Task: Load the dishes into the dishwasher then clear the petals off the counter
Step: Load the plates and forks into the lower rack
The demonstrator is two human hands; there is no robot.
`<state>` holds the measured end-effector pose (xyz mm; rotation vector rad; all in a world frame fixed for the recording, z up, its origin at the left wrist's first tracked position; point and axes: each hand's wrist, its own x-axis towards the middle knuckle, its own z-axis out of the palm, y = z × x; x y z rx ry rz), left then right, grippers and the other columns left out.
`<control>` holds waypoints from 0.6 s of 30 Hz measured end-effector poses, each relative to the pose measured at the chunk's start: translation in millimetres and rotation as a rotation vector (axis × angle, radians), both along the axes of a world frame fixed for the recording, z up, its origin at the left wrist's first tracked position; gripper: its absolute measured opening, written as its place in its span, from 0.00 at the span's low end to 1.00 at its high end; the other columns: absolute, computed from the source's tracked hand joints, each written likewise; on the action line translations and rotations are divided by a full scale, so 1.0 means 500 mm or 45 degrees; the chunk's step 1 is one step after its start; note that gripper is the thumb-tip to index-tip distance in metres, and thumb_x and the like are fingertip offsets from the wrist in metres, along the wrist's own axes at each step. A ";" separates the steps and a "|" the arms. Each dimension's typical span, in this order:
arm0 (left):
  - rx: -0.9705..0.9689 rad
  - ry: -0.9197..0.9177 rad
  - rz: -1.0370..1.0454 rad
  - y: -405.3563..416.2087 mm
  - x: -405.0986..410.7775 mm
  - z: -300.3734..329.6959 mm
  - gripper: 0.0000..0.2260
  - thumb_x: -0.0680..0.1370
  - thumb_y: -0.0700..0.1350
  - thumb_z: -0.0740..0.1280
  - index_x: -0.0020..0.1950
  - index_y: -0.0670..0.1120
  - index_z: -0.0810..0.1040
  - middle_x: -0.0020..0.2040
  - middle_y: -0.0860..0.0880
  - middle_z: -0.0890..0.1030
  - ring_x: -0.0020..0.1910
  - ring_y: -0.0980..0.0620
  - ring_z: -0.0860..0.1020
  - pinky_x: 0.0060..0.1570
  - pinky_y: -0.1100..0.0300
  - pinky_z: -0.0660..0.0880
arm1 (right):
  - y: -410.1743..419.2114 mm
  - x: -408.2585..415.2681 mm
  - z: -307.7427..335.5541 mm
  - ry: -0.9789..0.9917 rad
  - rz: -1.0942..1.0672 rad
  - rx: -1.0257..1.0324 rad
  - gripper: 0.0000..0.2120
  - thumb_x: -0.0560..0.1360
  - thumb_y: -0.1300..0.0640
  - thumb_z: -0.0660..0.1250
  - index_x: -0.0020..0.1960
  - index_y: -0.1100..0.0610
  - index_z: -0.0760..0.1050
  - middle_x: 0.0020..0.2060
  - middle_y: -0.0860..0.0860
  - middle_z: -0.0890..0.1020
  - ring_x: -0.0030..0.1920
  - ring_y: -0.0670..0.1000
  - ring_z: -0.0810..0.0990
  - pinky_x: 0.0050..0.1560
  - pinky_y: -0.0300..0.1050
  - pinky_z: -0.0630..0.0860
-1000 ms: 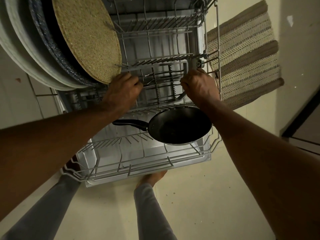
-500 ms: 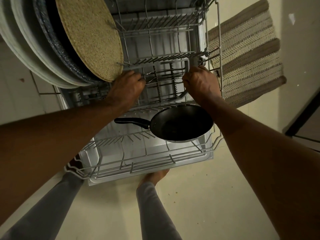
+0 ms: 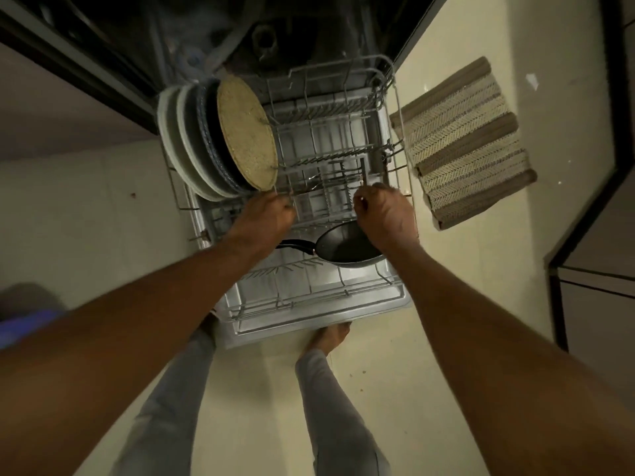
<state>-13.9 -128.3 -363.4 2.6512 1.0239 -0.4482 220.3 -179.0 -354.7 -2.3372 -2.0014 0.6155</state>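
From the head view, a pulled-out dishwasher rack point(image 3: 319, 166) of grey wire sits over the open dishwasher door point(image 3: 319, 324). Both hands reach down into it. The left hand point(image 3: 264, 218) has its grip curled round the rack's wires near the middle, just below the standing plates. The right hand point(image 3: 383, 214) has its grip curled round a wire part on the rack's right side, fingers tucked under.

On the rack's left side several dishes stand on edge in a row: pale plates point(image 3: 178, 146) outermost, a dark blue-rimmed plate point(image 3: 206, 146) next, then a round woven mat point(image 3: 245, 135) facing inward. A black frying pan point(image 3: 343, 247) lies in the rack's near part, partly under the right wrist, its handle point(image 3: 293, 244) pointing left beneath the left hand.

A striped rug point(image 3: 464, 142) lies on the pale floor point(image 3: 395, 389) to the right of the dishwasher. The person's legs in grey trousers point(image 3: 330, 407) and a bare foot point(image 3: 330, 336) show below the door
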 end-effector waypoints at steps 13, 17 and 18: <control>-0.084 -0.098 0.337 -0.222 -0.062 0.598 0.11 0.80 0.36 0.63 0.61 0.42 0.79 0.54 0.44 0.79 0.56 0.46 0.76 0.55 0.53 0.76 | -0.171 -0.106 0.556 0.086 -0.020 -0.240 0.12 0.85 0.53 0.58 0.55 0.56 0.79 0.40 0.51 0.78 0.38 0.51 0.76 0.40 0.43 0.71; -0.035 -0.217 0.531 -0.254 -0.102 0.756 0.10 0.78 0.33 0.63 0.55 0.40 0.81 0.52 0.43 0.80 0.53 0.45 0.78 0.53 0.53 0.78 | -0.222 -0.157 0.695 0.056 -0.042 -0.259 0.13 0.84 0.55 0.57 0.55 0.57 0.80 0.46 0.56 0.84 0.44 0.57 0.83 0.43 0.47 0.78; -0.018 -0.241 0.543 -0.262 -0.117 0.787 0.10 0.78 0.33 0.63 0.55 0.41 0.81 0.52 0.44 0.80 0.53 0.45 0.78 0.52 0.54 0.78 | -0.232 -0.178 0.722 0.063 -0.060 -0.241 0.13 0.84 0.55 0.58 0.55 0.58 0.80 0.46 0.56 0.84 0.45 0.58 0.84 0.43 0.47 0.77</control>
